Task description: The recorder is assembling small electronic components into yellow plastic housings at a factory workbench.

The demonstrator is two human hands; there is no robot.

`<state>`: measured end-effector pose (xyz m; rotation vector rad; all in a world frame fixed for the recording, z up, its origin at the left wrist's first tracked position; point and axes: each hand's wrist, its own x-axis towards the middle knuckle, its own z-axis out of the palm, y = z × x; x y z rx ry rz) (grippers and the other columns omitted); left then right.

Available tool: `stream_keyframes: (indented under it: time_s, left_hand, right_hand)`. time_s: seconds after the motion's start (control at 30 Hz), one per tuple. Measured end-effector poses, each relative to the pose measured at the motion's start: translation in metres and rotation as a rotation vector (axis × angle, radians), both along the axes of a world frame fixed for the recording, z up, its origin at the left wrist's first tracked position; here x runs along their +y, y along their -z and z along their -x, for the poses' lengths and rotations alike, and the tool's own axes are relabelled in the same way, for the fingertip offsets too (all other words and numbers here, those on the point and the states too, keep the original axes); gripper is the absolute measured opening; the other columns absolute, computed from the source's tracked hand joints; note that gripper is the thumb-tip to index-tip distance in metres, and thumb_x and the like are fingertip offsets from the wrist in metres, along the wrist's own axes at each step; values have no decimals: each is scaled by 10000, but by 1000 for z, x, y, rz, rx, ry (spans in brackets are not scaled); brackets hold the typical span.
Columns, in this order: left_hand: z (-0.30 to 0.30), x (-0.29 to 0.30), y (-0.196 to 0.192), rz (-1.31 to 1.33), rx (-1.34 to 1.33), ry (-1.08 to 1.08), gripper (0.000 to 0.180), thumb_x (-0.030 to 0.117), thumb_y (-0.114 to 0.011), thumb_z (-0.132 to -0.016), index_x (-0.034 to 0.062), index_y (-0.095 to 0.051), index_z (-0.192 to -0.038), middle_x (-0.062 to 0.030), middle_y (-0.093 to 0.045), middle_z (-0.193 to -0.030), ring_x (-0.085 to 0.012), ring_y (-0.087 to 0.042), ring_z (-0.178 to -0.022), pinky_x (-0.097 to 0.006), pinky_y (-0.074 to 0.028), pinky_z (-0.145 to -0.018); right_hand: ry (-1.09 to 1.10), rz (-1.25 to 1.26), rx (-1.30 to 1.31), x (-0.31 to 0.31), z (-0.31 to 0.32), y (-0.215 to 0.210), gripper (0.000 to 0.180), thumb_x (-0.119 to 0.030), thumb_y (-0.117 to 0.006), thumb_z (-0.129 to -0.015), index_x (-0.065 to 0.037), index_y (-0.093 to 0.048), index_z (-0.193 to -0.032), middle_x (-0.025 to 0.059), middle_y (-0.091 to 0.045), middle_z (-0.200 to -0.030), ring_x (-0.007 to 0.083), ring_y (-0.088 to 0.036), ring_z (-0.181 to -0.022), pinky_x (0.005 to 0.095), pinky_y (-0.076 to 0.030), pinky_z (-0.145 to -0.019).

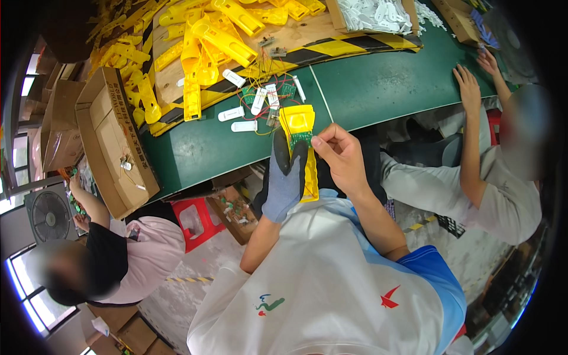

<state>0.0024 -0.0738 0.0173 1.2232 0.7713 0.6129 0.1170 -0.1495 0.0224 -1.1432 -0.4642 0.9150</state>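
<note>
The gloved left hand (286, 177) is gripping the yellow plastic shell (300, 139), probably light and rigid; the bare right hand (342, 155), at 3 o'clock, is pinching the likely fragile green circuit board (301, 138) by its edge.

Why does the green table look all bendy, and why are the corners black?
Head view: the fisheye lens curves the green table edge and leaves the corners dark. The middle is sharp: the left hand in a grey glove and the bare right hand on the yellow shell. Windows glare at lower left.

grey glove (285, 180) on left grip, white-and-blue shirt (331, 284).
</note>
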Motion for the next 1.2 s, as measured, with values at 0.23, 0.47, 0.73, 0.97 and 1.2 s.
stream_keyframes:
  time_s: [0.23, 0.47, 0.73, 0.97, 1.2]
  left_hand:
    - [-15, 5, -3, 126, 34, 32, 390, 43, -535, -948, 2, -400, -1312, -84, -556, -1100, -143, -555, -942, -276, -483, -805]
    - [-5, -9, 18, -13, -15, -227, 468, 89, -576, -963, 2, -401, -1388, -73, -564, -1119, -109, -537, -937, -246, -468, -772]
    - [5, 3, 20, 263, -113, -20, 351, 190, -546, -987, 90, -400, -1290, -131, -598, -887, -214, -619, -551, -339, -528, -482]
    - [5, -1, -4, -63, -38, 156, 570, 55, -486, -960, 69, -285, -1493, -124, -616, -957, -168, -610, -648, -312, -510, -603]
    - [9, -6, 10, 8, -115, 224, 594, 107, -471, -995, 195, -209, -1521, -143, -571, -1137, -163, -593, -596, -277, -523, -513]
  right_hand:
    - [20, -23, -6, 7, -5, 3, 116, -74, -647, -935, -19, -580, -858, -5, -624, -818, 16, -556, -772, 183, -454, -706]
    - [-2, -16, 59, 14, 7, 23, 109, -56, -642, -930, -51, -578, -842, -25, -587, -810, 26, -521, -747, 206, -436, -663]
    - [490, 242, -818, 10, -165, -57, 161, -166, -658, -924, -7, -679, -934, 32, -667, -828, 69, -584, -776, 255, -478, -689]
    - [252, 796, -1545, 34, -333, -67, 261, -258, -713, -810, -93, -726, -1011, 111, -717, -913, 310, -680, -858, 407, -537, -759]
    - [231, 843, -1681, 39, -333, -66, 177, -212, -703, -805, -101, -715, -943, 92, -716, -860, 306, -678, -823, 405, -539, -728]
